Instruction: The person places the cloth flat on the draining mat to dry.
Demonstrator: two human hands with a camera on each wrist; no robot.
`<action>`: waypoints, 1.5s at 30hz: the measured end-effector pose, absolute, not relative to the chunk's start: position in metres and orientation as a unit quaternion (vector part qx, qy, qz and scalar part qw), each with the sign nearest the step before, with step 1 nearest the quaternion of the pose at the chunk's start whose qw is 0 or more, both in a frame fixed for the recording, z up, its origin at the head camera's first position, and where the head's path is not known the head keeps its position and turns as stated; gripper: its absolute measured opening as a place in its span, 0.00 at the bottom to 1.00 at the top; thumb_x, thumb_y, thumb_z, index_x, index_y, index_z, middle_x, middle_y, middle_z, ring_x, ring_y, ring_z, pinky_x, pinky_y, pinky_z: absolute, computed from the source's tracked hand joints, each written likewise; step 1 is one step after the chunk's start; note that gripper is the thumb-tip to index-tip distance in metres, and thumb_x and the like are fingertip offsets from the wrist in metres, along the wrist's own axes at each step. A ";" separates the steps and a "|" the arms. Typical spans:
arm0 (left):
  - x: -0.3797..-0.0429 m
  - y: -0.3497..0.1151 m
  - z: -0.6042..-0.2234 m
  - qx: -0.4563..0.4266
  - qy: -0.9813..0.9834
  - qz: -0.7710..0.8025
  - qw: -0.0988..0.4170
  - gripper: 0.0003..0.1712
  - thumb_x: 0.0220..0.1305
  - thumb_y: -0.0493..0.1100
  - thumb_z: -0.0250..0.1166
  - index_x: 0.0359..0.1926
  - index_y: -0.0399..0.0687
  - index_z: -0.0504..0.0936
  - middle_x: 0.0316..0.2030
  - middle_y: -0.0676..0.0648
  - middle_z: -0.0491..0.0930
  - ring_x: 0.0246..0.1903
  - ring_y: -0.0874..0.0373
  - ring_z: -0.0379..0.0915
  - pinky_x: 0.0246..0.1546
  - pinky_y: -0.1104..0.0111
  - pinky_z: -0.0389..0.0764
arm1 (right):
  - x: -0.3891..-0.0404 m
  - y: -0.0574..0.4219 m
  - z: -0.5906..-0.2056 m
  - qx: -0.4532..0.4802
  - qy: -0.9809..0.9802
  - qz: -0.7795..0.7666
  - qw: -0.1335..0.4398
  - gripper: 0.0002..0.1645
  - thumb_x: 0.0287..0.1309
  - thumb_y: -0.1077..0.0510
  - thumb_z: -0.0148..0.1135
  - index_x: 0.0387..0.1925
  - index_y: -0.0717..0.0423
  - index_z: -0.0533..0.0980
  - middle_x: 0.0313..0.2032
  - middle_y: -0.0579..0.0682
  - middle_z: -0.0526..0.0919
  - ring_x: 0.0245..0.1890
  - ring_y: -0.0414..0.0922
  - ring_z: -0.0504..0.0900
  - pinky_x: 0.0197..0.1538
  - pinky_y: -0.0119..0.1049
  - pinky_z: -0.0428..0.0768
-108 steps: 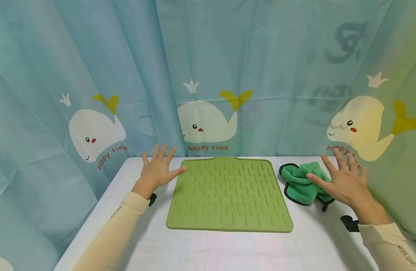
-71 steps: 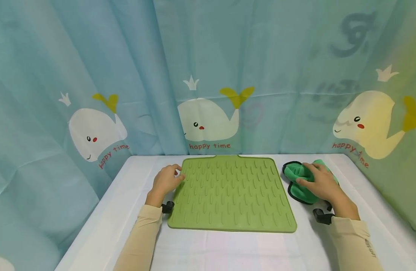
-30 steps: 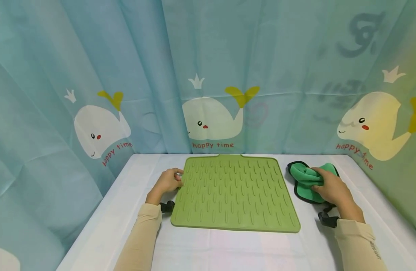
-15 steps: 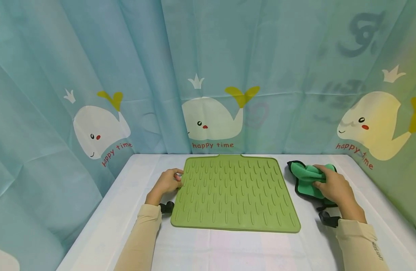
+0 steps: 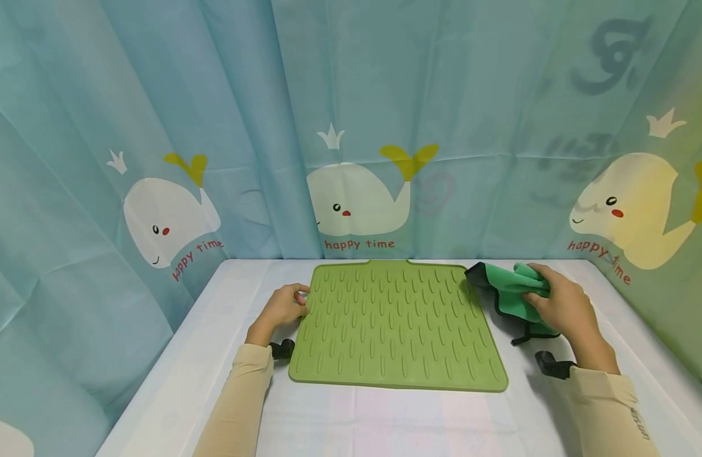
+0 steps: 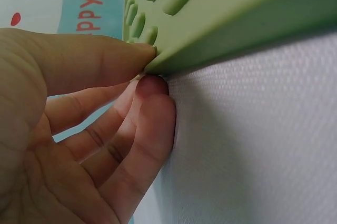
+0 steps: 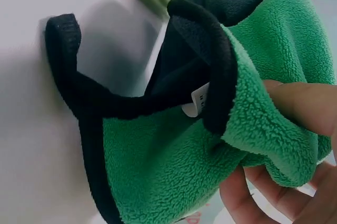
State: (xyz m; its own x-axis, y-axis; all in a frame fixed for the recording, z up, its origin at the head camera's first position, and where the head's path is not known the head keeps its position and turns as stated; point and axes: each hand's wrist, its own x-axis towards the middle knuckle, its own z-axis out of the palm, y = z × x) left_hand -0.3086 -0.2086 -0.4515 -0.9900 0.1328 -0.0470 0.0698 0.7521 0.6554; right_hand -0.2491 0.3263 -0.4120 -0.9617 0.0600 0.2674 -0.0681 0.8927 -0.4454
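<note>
Green and fluffy, with a black border, the cloth (image 5: 513, 301) is at the right side of the mat (image 5: 397, 324), gripped in the right hand (image 5: 568, 308) between the thumb and the fingers. It is bunched and at least partly raised from the table (image 5: 419, 425). In the head view its dark corner reaches in front of the upper right corner of the mat; whether they touch, I cannot tell. The right wrist view shows a black loop (image 7: 63, 40) and a small white label (image 7: 196, 101) on it.

The left hand (image 5: 282, 306) pinches the left edge of the mat: the thumb is on the edge, and the fingers are bent below it, close to the white tabletop. The mat lies flat, with raised ridges. Behind is a blue curtain (image 5: 471, 95) with printed whales (image 5: 357, 203). Beige sleeves (image 5: 231, 406) cover both forearms.
</note>
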 end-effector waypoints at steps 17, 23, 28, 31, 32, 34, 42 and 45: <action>-0.309 -0.208 -0.451 0.050 0.937 0.343 0.046 0.29 0.61 0.31 0.68 0.64 0.36 0.78 0.37 0.43 0.79 0.26 0.57 0.74 0.28 0.68 0.74 | -0.244 0.282 -0.396 0.036 -0.945 0.258 0.199 0.38 0.60 0.64 0.70 0.71 0.59 0.69 0.62 0.73 0.75 0.52 0.74 0.77 0.45 0.68 0.74; -0.309 -0.209 -0.451 0.050 0.934 0.349 0.048 0.28 0.61 0.31 0.67 0.64 0.36 0.78 0.37 0.43 0.80 0.26 0.58 0.75 0.28 0.68 0.75 | -0.242 0.268 -0.393 0.055 -0.939 0.267 0.211 0.38 0.60 0.65 0.70 0.71 0.58 0.69 0.62 0.72 0.76 0.53 0.73 0.77 0.45 0.68 0.74; -0.310 -0.209 -0.452 0.049 0.938 0.340 0.047 0.28 0.61 0.31 0.68 0.64 0.37 0.78 0.38 0.43 0.80 0.27 0.57 0.75 0.30 0.67 0.76 | -0.241 0.258 -0.393 0.069 -0.934 0.271 0.221 0.38 0.59 0.66 0.70 0.71 0.58 0.70 0.62 0.71 0.76 0.55 0.73 0.77 0.47 0.69 0.74; -0.310 -0.210 -0.452 0.050 0.938 0.339 0.047 0.28 0.61 0.31 0.68 0.64 0.36 0.78 0.37 0.43 0.80 0.27 0.57 0.75 0.30 0.67 0.75 | -0.241 0.252 -0.394 0.080 -0.931 0.273 0.227 0.38 0.59 0.66 0.70 0.71 0.57 0.70 0.62 0.70 0.77 0.55 0.72 0.77 0.48 0.68 0.75; -0.310 -0.209 -0.451 0.049 0.938 0.341 0.046 0.28 0.61 0.31 0.68 0.64 0.37 0.78 0.37 0.44 0.80 0.27 0.57 0.74 0.30 0.67 0.75 | -0.241 0.250 -0.394 0.084 -0.930 0.274 0.230 0.38 0.58 0.67 0.70 0.71 0.58 0.70 0.62 0.70 0.77 0.55 0.72 0.77 0.48 0.68 0.75; -0.310 -0.210 -0.451 0.048 0.936 0.345 0.046 0.29 0.61 0.31 0.68 0.64 0.36 0.78 0.37 0.44 0.80 0.27 0.57 0.74 0.28 0.68 0.75 | -0.242 0.244 -0.396 0.092 -0.927 0.276 0.236 0.38 0.59 0.67 0.70 0.70 0.57 0.70 0.62 0.69 0.77 0.55 0.71 0.78 0.48 0.67 0.75; -0.309 -0.209 -0.451 0.054 0.936 0.344 0.048 0.29 0.61 0.31 0.67 0.64 0.36 0.78 0.37 0.43 0.80 0.26 0.58 0.74 0.28 0.69 0.74 | -0.242 0.225 -0.402 0.106 -0.921 0.272 0.259 0.38 0.56 0.68 0.72 0.68 0.57 0.72 0.56 0.68 0.81 0.51 0.67 0.81 0.48 0.65 0.77; -0.310 -0.209 -0.451 0.052 0.934 0.351 0.049 0.29 0.61 0.30 0.67 0.64 0.36 0.78 0.37 0.43 0.80 0.25 0.59 0.75 0.27 0.69 0.75 | -0.242 0.220 -0.404 0.109 -0.918 0.270 0.268 0.38 0.55 0.69 0.73 0.68 0.57 0.73 0.53 0.67 0.82 0.48 0.66 0.82 0.46 0.64 0.77</action>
